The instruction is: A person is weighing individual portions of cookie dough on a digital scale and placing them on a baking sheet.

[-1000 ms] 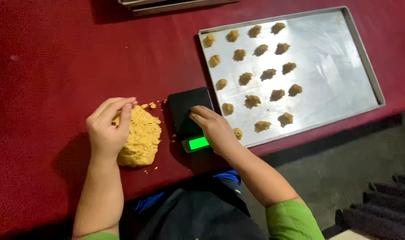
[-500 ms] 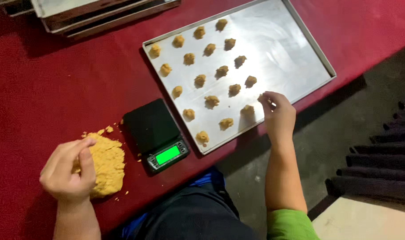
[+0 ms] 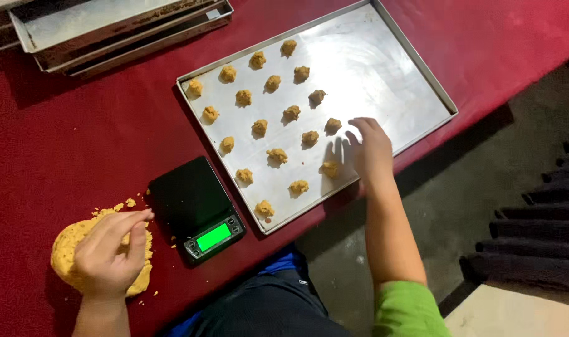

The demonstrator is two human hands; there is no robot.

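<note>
The right hand (image 3: 370,150) hovers low over the near right part of the baking tray (image 3: 390,75), its grip spread, fingers loose and holding nothing, with the fingertips just beside the newest dough piece (image 3: 330,168), which lies on the tray next to the hand's shadow. The left hand (image 3: 109,253) rests on the big lump of dough (image 3: 66,249) at the near left of the counter (image 3: 78,137); its grip is bent and drawn together on top of the lump, though whether it pinches a bit of dough I cannot tell. Crumbs (image 3: 125,205) lie just beyond the lump. Between the lump and the tray sits a small black kitchen scale (image 3: 194,206) with a lit green display, close to the tray's near left corner. The tray carries rows of small dough pieces across its left half, its right half bare metal. Further back on the red counter, stacked metal trays (image 3: 109,28) sit at the far left.
</note>
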